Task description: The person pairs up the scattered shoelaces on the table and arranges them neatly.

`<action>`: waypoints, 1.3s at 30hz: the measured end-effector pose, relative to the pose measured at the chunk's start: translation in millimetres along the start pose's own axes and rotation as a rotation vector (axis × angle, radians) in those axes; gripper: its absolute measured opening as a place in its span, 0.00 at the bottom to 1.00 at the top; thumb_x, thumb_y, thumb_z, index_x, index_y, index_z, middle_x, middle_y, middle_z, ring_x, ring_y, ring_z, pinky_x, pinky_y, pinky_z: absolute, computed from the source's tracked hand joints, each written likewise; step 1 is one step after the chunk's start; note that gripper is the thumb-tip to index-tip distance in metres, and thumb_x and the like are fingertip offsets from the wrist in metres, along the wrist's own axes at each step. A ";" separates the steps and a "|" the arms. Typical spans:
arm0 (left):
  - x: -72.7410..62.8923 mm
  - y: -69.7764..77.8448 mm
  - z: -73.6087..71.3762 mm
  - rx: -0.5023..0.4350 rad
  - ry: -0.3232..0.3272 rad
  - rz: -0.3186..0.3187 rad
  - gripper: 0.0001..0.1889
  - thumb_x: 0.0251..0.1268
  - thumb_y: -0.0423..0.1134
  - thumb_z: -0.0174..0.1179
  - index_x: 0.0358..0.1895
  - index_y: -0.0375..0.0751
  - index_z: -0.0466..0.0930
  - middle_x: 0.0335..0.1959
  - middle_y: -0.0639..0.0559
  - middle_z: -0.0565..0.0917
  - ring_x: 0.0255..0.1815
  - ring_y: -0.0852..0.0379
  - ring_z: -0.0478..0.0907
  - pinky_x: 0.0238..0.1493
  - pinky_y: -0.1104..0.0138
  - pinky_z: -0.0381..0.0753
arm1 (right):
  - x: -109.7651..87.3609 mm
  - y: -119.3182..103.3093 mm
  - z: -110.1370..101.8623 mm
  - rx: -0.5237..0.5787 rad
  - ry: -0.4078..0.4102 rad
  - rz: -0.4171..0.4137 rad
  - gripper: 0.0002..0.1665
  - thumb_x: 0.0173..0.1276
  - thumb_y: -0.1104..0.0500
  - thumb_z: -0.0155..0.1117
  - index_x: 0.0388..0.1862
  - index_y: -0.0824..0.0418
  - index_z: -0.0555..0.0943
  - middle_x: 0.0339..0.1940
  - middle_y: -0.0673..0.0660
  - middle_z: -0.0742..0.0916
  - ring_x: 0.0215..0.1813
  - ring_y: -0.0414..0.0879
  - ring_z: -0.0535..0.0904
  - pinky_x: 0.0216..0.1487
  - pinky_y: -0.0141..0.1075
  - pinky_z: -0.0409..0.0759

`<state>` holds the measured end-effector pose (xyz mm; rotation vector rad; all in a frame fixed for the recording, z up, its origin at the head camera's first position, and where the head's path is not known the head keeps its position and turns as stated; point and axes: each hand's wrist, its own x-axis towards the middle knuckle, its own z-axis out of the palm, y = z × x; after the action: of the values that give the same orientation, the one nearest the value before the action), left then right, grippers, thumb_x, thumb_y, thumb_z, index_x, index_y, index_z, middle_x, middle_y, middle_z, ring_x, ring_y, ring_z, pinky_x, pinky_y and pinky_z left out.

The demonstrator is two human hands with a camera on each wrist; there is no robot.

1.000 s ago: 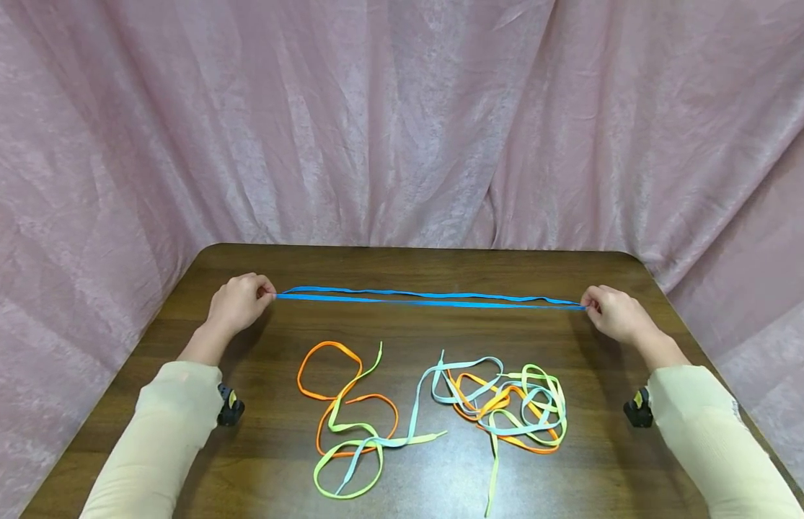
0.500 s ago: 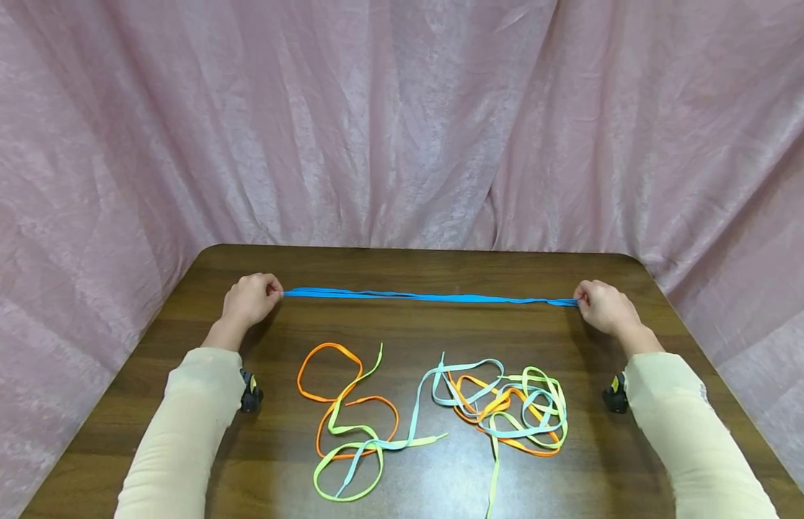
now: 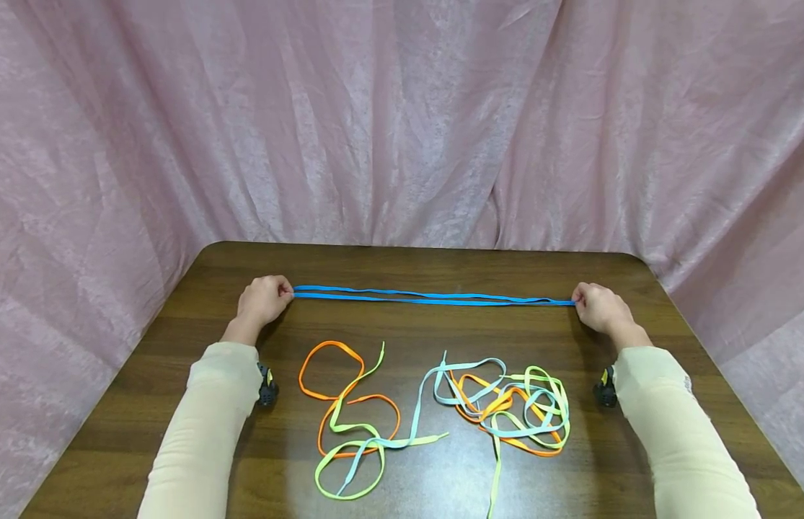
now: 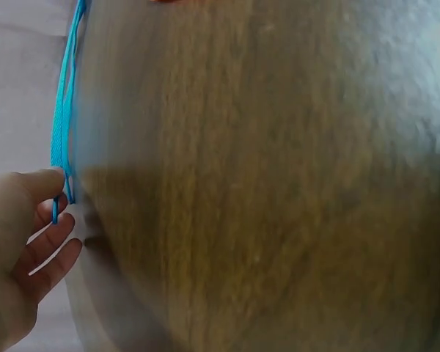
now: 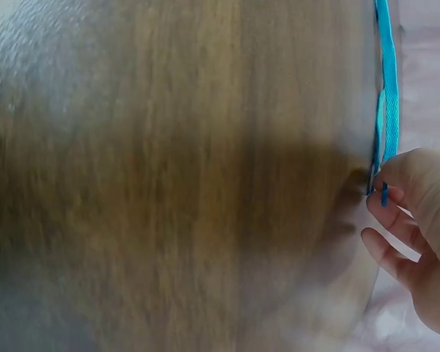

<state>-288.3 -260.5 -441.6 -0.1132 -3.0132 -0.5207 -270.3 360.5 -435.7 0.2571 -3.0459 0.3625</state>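
A blue shoelace (image 3: 376,298) runs across the far part of the table, doubled into two strands with a narrow gap between them. My left hand (image 3: 262,299) pinches its left end, and my right hand (image 3: 601,306) pinches its right end. In the left wrist view, thumb and index finger hold the strands of the lace (image 4: 59,132), and a short tip pokes out below. The right wrist view has the lace (image 5: 391,110) between thumb and index finger too, the other fingers loosely bent. The lace looks nearly straight; whether it touches the table I cannot tell.
Nearer on the brown table (image 3: 278,461) lie loose laces: an orange lace (image 3: 330,343) and a yellow-green lace at left, and a light blue lace (image 3: 417,411) leading to a multicoloured tangle (image 3: 505,393) at right. Pink curtain (image 3: 402,130) hangs behind.
Both hands have come closer together, the left shifting right and the right slightly left, still pinching the blue shoelace. Its strands drew together, then parted slightly again. The other laces stay put.
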 end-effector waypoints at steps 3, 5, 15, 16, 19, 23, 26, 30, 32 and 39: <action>2.2 0.9 1.6 0.000 -0.003 -0.004 0.04 0.60 0.39 0.56 0.32 0.44 0.79 0.25 0.50 0.77 0.28 0.50 0.74 0.25 0.60 0.69 | 1.5 0.7 2.3 -0.005 -0.005 0.002 0.06 0.57 0.65 0.50 0.32 0.61 0.74 0.31 0.59 0.78 0.32 0.57 0.74 0.31 0.52 0.71; 3.6 1.5 1.9 0.003 -0.004 -0.007 0.05 0.60 0.39 0.56 0.32 0.43 0.79 0.25 0.50 0.77 0.28 0.49 0.74 0.25 0.59 0.69 | 2.4 -0.1 2.4 -0.010 -0.009 0.006 0.06 0.57 0.65 0.50 0.33 0.61 0.74 0.31 0.59 0.78 0.33 0.57 0.74 0.32 0.52 0.71; 8.6 1.4 4.6 0.003 0.016 -0.002 0.05 0.59 0.36 0.54 0.30 0.41 0.78 0.25 0.49 0.78 0.29 0.48 0.74 0.30 0.56 0.71 | 8.0 -3.4 1.3 -0.028 -0.050 0.054 0.04 0.58 0.64 0.51 0.32 0.61 0.74 0.32 0.59 0.76 0.35 0.57 0.74 0.33 0.51 0.71; 9.3 1.4 5.2 0.002 0.019 -0.003 0.05 0.59 0.36 0.54 0.30 0.41 0.78 0.24 0.49 0.78 0.29 0.48 0.74 0.31 0.56 0.71 | 8.1 -3.9 1.2 -0.030 -0.050 0.057 0.04 0.58 0.64 0.51 0.32 0.61 0.74 0.32 0.59 0.76 0.35 0.57 0.74 0.33 0.52 0.71; 11.0 3.4 6.3 -0.003 0.021 -0.013 0.05 0.59 0.36 0.54 0.29 0.41 0.78 0.25 0.48 0.78 0.29 0.48 0.74 0.32 0.56 0.72 | 8.7 -4.4 1.3 -0.033 -0.050 0.070 0.04 0.58 0.64 0.51 0.32 0.61 0.73 0.33 0.60 0.76 0.35 0.58 0.74 0.32 0.52 0.71; 11.8 6.1 6.7 -0.006 0.018 -0.030 0.04 0.58 0.36 0.56 0.28 0.41 0.78 0.25 0.48 0.78 0.28 0.47 0.74 0.32 0.55 0.72 | 9.0 -5.0 2.1 -0.034 -0.046 0.076 0.03 0.58 0.64 0.52 0.32 0.61 0.72 0.33 0.60 0.75 0.35 0.60 0.74 0.31 0.53 0.71; 12.1 5.9 6.4 -0.005 0.020 -0.034 0.04 0.58 0.37 0.57 0.28 0.42 0.77 0.25 0.48 0.78 0.29 0.46 0.74 0.32 0.55 0.72 | 9.6 -4.9 3.2 -0.035 -0.046 0.079 0.03 0.58 0.64 0.53 0.33 0.61 0.71 0.33 0.61 0.75 0.35 0.60 0.74 0.30 0.52 0.71; 12.6 3.9 6.4 -0.006 0.018 -0.046 0.04 0.57 0.38 0.58 0.29 0.42 0.77 0.26 0.48 0.78 0.31 0.45 0.75 0.33 0.54 0.72 | 10.6 -3.7 4.9 -0.033 -0.026 0.080 0.03 0.57 0.65 0.53 0.32 0.61 0.70 0.32 0.61 0.74 0.34 0.61 0.74 0.28 0.51 0.70; 12.5 3.0 6.3 -0.005 0.013 -0.052 0.05 0.58 0.39 0.59 0.30 0.42 0.77 0.27 0.47 0.78 0.32 0.46 0.75 0.33 0.55 0.72 | 11.2 -2.9 5.9 -0.039 -0.010 0.077 0.04 0.55 0.65 0.54 0.30 0.60 0.70 0.31 0.61 0.74 0.33 0.61 0.73 0.27 0.51 0.70; 8.9 1.5 4.2 0.005 0.009 -0.100 0.06 0.58 0.41 0.60 0.33 0.43 0.77 0.34 0.45 0.75 0.37 0.44 0.75 0.32 0.54 0.72 | 10.5 -6.2 5.2 -0.026 -0.019 0.080 0.03 0.57 0.65 0.54 0.31 0.61 0.70 0.33 0.62 0.74 0.35 0.62 0.73 0.30 0.52 0.70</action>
<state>-297.2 -257.1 -444.3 0.0400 -3.0233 -0.5211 -279.8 351.6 -438.5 0.1382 -3.0836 0.3259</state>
